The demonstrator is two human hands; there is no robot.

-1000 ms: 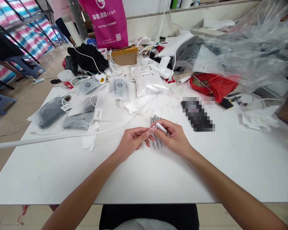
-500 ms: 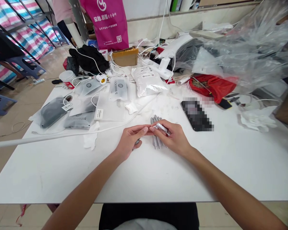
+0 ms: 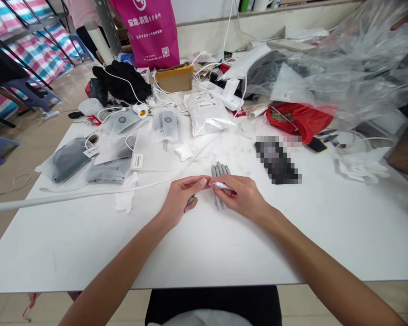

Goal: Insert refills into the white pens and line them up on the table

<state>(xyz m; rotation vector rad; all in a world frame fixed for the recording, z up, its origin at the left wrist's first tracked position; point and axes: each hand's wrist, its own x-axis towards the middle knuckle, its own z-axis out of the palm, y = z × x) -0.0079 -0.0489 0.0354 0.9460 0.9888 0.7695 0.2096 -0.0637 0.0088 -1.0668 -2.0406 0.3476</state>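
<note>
My left hand [image 3: 178, 199] is closed, with its thumb on its fingers. A dark grey rounded end [image 3: 191, 198] shows under the curled lower fingers; the rest of that piece is hidden. My right hand [image 3: 246, 194] pinches a slim white and silver pen-like tube [image 3: 222, 185]. The tube's left tip points at the left fingertips, which almost meet the right ones. I cannot tell whether the left fingertips grip it too. Beneath and behind the right hand, several grey pen-like sticks [image 3: 220, 169] lie side by side on the white table [image 3: 204, 253], partly covered.
A black phone [image 3: 275, 160], partly pixelated, lies right of the hands. A white cable [image 3: 149, 184] crosses the left side near packaged pouches [image 3: 109, 170]. Farther back are a white parcel [image 3: 209, 113], a cardboard box [image 3: 174, 79] and a red bag [image 3: 313, 122].
The right hand has turned the pen-like tube, so that it lies flatter and points at the left fingertips. The left hand keeps nearly the same pose; the view has shifted slightly.
</note>
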